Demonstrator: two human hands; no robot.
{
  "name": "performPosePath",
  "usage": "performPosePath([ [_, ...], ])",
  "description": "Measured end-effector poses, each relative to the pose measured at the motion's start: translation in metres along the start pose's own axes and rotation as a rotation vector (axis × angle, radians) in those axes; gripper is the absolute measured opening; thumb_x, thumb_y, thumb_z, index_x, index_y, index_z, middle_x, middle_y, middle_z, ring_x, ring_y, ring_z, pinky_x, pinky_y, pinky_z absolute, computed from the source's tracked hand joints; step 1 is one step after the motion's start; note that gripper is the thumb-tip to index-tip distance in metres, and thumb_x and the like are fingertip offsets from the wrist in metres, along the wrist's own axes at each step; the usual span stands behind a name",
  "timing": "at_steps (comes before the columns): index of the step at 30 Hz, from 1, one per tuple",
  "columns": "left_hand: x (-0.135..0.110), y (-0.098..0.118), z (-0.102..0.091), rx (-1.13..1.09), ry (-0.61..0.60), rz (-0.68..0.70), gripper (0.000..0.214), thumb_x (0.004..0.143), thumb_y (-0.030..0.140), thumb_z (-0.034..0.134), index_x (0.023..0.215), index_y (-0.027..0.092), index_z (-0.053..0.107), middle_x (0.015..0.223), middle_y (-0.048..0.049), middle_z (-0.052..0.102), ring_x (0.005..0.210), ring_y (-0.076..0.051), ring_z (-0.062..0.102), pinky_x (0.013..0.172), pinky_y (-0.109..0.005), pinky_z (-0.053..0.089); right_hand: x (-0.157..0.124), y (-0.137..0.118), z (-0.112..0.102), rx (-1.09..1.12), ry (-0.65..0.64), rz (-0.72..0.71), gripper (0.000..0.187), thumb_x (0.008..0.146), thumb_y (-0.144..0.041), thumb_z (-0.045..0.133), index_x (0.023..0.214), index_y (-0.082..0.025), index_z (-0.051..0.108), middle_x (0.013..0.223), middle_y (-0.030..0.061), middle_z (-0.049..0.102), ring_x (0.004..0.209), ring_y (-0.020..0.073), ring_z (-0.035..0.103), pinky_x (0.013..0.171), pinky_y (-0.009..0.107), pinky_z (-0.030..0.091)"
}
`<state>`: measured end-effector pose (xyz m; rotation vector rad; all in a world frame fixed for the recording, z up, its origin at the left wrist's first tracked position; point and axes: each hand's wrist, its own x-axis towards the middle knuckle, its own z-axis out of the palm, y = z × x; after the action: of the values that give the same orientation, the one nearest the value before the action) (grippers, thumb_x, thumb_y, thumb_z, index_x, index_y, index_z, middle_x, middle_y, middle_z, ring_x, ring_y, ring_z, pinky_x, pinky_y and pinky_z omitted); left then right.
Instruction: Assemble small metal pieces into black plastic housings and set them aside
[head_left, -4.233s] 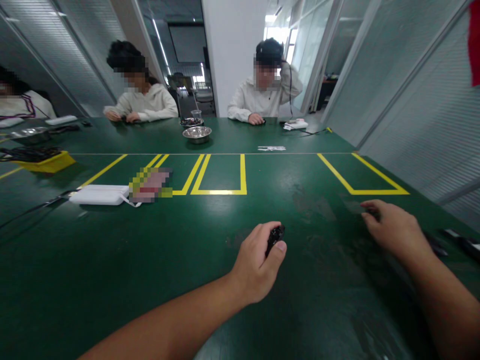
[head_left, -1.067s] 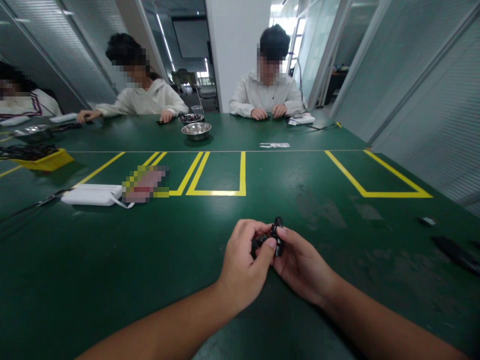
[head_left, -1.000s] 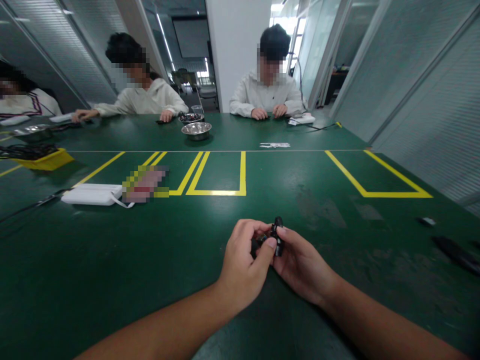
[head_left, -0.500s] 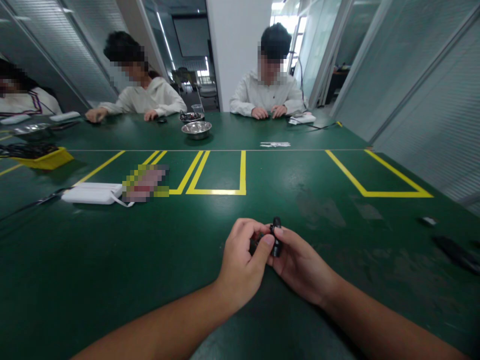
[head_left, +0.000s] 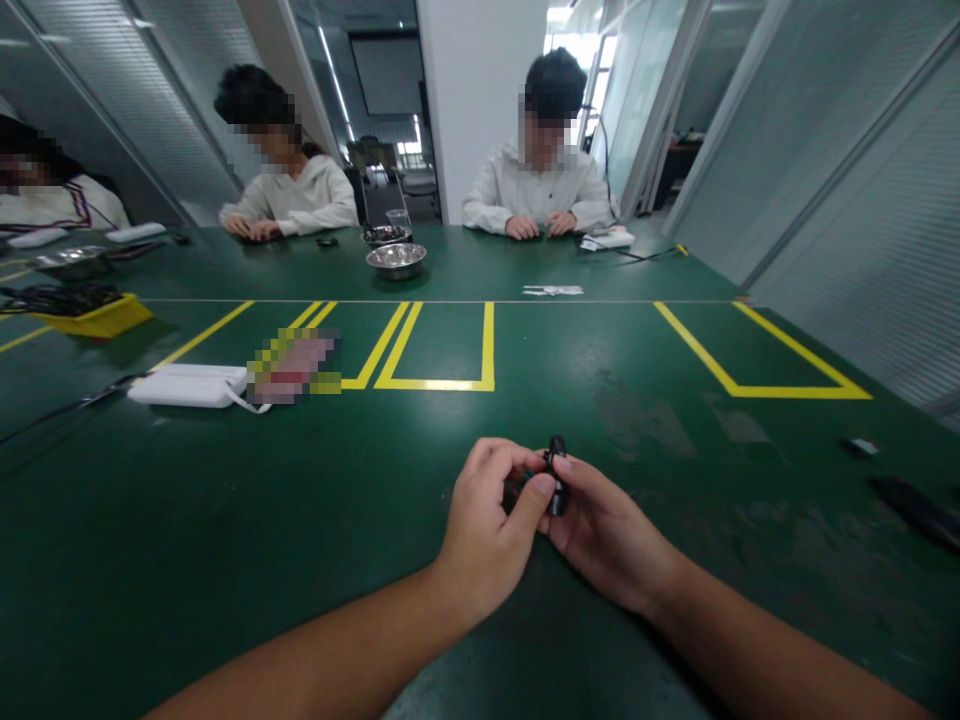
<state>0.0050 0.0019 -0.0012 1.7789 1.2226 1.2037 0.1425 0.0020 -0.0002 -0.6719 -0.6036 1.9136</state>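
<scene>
A small black cylindrical part (head_left: 556, 497) is pinched upright between my two hands above the green table (head_left: 337, 530). My left hand (head_left: 484, 520) curls around its left side, thumb and fingertips against it. From the other side my right hand (head_left: 604, 520) grips the same part, with its thumb near the top. Something dark shows in the hollow of my left hand, mostly hidden by the fingers. The part is too small and too covered to tell its exact kind.
Ahead on the left lie a white power bank (head_left: 187, 385) with a cable and a blurred-out flat item (head_left: 296, 367). A yellow tray (head_left: 97, 318) of black parts and a steel bowl (head_left: 396, 262) stand farther off. Dark objects (head_left: 911, 505) lie right. Three people sit opposite.
My hands keep the same grip on the black part, with hardly any movement. Across the table, the person on the left has drawn their hands together.
</scene>
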Motion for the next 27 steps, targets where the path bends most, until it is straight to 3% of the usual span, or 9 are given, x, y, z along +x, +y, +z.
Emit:
performPosePath([
  [15, -0.0028, 0.0034, -0.0033, 0.025, 0.072, 0.101, 0.010, 0.092, 0.030, 0.058, 0.093, 0.021, 0.063, 0.100, -0.0054, 0.060, 0.095, -0.020, 0.058, 0.082, -0.033, 0.048, -0.0007, 0.0004, -0.0018, 0.005, 0.003, 0.003, 0.018, 0.083, -0.036, 0.071, 0.092, -0.021, 0.074, 0.091, 0.0039, 0.071, 0.095, 0.0202, 0.063, 0.086, 0.034, 0.051],
  [22, -0.0039, 0.0042, -0.0042, 0.012, 0.026, 0.085, 0.014, 0.092, 0.033, 0.059, 0.094, 0.022, 0.066, 0.096, -0.0056, 0.063, 0.091, -0.020, 0.059, 0.080, -0.033, 0.049, -0.0011, 0.0019, -0.0033, -0.005, -0.007, -0.004, 0.015, 0.086, -0.034, 0.068, 0.092, -0.021, 0.073, 0.088, 0.0017, 0.068, 0.084, 0.0162, 0.061, 0.072, 0.026, 0.048],
  [27, -0.0037, 0.0049, -0.0044, 0.016, 0.013, 0.098, 0.014, 0.092, 0.033, 0.060, 0.093, 0.021, 0.067, 0.095, -0.0052, 0.066, 0.090, -0.020, 0.060, 0.080, -0.033, 0.048, -0.0017, 0.0011, -0.0015, -0.016, 0.006, 0.000, 0.015, 0.084, -0.034, 0.070, 0.091, -0.021, 0.072, 0.087, 0.0019, 0.067, 0.082, 0.0158, 0.059, 0.072, 0.026, 0.047],
])
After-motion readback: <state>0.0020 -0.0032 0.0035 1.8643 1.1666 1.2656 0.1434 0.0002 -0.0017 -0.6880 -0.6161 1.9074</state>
